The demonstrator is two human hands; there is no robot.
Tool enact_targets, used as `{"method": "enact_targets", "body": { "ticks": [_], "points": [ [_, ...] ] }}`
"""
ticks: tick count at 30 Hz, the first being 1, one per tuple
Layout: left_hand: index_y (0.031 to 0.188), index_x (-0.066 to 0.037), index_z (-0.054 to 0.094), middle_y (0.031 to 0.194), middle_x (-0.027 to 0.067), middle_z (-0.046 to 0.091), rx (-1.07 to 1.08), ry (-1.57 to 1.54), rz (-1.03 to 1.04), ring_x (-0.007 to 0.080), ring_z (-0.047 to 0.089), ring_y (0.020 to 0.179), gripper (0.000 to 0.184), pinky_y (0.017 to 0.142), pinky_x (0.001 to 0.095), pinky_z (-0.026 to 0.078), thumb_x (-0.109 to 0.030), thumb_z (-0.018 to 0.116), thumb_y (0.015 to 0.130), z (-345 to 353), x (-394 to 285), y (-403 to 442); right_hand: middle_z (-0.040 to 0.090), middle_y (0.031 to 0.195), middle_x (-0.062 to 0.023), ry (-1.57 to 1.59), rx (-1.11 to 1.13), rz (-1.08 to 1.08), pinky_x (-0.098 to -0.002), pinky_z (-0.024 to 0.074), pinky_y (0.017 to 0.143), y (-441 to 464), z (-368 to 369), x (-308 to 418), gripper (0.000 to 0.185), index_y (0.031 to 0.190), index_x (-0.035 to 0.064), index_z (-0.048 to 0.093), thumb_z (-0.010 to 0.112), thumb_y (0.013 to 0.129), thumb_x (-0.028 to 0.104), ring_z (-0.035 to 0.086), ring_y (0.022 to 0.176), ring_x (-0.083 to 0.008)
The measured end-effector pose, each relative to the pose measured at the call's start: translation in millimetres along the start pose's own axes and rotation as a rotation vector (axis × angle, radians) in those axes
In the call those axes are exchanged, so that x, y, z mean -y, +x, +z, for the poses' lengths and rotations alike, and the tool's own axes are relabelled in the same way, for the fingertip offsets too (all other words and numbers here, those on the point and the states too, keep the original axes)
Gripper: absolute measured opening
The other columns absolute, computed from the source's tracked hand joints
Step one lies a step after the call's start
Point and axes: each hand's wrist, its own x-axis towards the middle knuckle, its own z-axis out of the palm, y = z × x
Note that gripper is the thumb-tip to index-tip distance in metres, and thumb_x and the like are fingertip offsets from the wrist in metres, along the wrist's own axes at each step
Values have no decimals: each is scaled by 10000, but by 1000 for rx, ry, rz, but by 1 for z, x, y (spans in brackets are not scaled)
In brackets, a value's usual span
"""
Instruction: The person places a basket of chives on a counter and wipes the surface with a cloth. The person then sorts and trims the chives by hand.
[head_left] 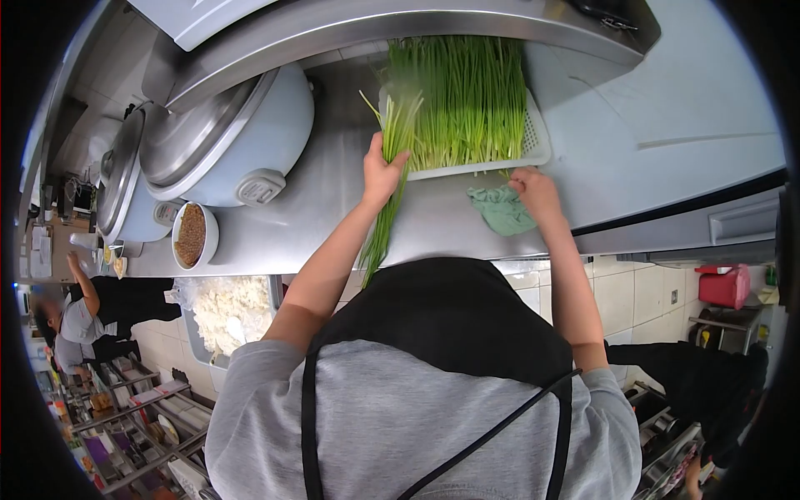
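While the left hand [384,173] grips slender stalks [402,118], the right hand [537,193] pinches green wisps [505,173].

pale floor tiles [617,300] separate a steel counter [292,229] from shelving [137,408].

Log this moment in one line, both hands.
left hand: gripping green stalks | right hand: by green cloth, grip unclear | white tray: holding more stalks

Cookers [287,125]: two, lidded, side by side
Bowl [212,237]: brown crumbly food [191,235]
Tub [276,298]: white food [223,308]
Bin [723,286]: red
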Motion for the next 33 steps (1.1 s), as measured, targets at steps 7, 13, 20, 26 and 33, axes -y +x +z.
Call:
{"method": "enact_targets", "body": {
  "ticks": [7,13,20,26,33],
  "points": [
    [1001,-7,462,873,74,574,45,-150,-51,155,557,759,303,699,266,436,12,596,729,-1,15,35,597,846,-95,-241,513,3,-381,476,641,-14,-30,0,83,773,111,634,581,709,113,585,768,-292],
    [988,-4,457,850,82,563,215,-263,-271,158,578,681,286,616,270,452,42,572,730,-23,-41,12,601,828,-138,-401,103,-111,-360,487,640,2,-12,-20,175,852,89,622,605,686,143,586,779,-307],
    [995,-14,451,823,65,557,211,-259,-350,157,576,656,288,591,262,453,16,582,740,-43,-60,-16,561,891,-148,-369,244,-28,-388,475,680,-44,18,-7,241,921,71,603,627,690,135,568,793,-315],
    [1006,-17,451,826,62,557,191,-270,-366,149,572,657,300,594,265,460,12,587,740,-53,-51,-28,553,779,-132,-9,235,-245,-400,467,647,-72,40,6,157,810,60,596,562,658,41,559,720,-328],
    [1039,-7,457,870,61,562,280,-219,-375,144,562,750,345,667,277,492,26,600,727,-54,-77,-30,564,802,-133,5,152,-31,-431,433,636,-34,32,18,102,796,53,563,591,700,75,549,725,-345]
  ]
}}
